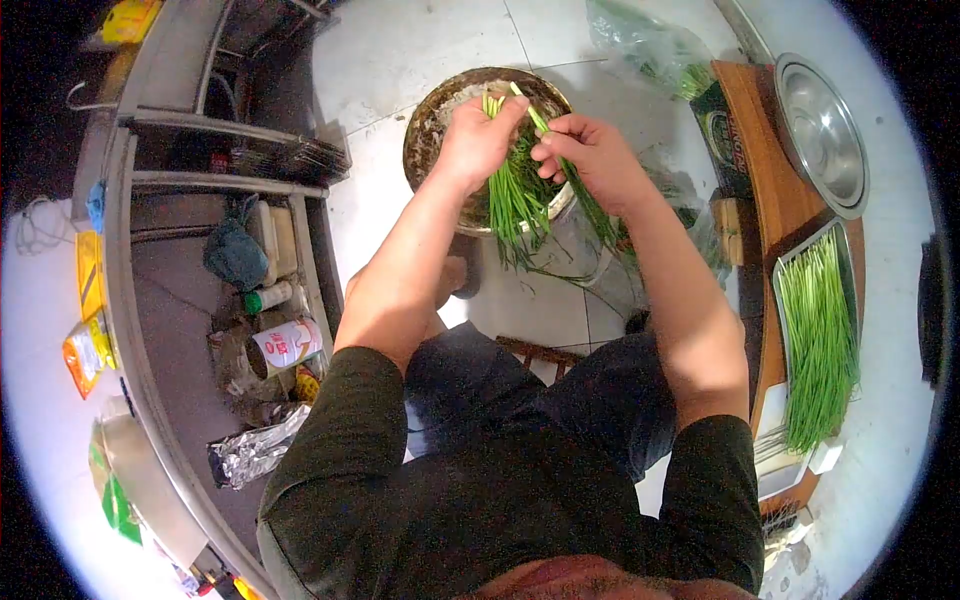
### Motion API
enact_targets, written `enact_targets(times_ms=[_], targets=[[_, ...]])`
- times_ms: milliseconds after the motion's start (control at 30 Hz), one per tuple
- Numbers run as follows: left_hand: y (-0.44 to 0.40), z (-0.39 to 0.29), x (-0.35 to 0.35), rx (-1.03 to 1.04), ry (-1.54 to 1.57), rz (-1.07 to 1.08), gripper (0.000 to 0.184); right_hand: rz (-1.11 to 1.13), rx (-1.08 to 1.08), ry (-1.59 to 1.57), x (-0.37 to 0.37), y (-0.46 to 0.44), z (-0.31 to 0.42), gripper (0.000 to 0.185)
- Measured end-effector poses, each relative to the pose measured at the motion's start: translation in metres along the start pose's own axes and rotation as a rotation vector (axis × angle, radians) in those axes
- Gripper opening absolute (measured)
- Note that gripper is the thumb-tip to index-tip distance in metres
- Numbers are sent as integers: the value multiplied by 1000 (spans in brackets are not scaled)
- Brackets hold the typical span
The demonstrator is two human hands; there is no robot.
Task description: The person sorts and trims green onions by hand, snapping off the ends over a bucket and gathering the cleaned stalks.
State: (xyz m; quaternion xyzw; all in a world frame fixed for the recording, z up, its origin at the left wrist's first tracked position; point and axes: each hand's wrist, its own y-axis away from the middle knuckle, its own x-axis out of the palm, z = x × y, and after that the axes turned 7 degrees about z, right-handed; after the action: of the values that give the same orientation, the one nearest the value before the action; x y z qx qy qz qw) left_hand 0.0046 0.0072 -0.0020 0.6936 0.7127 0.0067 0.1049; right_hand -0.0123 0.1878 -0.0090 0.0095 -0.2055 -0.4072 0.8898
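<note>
My left hand (474,142) is closed round a bunch of garlic chives (512,198), pale ends up and green leaves hanging down. Facing it, my right hand (592,160) pinches a few chive stalks (541,123) between thumb and fingers, their leaves trailing below. Both hands are over a round, worn bin (415,150) on the floor, with dark green scraps inside. On the right, a metal tray (846,250) holds a thick pile of chives (815,340) laid lengthwise. My forearms hide nothing of the stalks' tips.
A steel bowl (822,135) leans at the right, above the tray, on a brown wooden surface (745,95). A plastic bag (650,45) with greens lies on the tiled floor. Left, a metal shelf (160,230) holds a can (288,346), a blue cloth (236,248) and crumpled foil (258,448).
</note>
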Motion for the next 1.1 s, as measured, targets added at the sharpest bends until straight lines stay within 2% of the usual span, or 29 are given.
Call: enact_targets(times_ms=[133, 333, 433, 533, 733, 933, 1100], targets=[[0, -4, -1, 37, -6, -13, 23, 55, -34, 37, -5, 0, -2, 23], [3, -11, 0, 32, 50, -19, 19, -39, -14, 11, -1, 1, 0, 20], [9, -17, 7, 86, -94, -43, 18, -83, -47, 27, -3, -2, -6, 22], [5, -4, 9, 145, -111, -6, 20, -77, -68, 193, -1, -2, -5, 21], [8, -14, 6, 16, -104, 1, 23, -43, 0, 95, -2, 0, 0, 17], [5, -9, -1, 45, -81, 76, 23, 26, 18, 75, 1, 3, 5, 20], [4, -15, -3, 42, -11, 3, 20, 47, 55, -32, 1, 7, 8, 24]])
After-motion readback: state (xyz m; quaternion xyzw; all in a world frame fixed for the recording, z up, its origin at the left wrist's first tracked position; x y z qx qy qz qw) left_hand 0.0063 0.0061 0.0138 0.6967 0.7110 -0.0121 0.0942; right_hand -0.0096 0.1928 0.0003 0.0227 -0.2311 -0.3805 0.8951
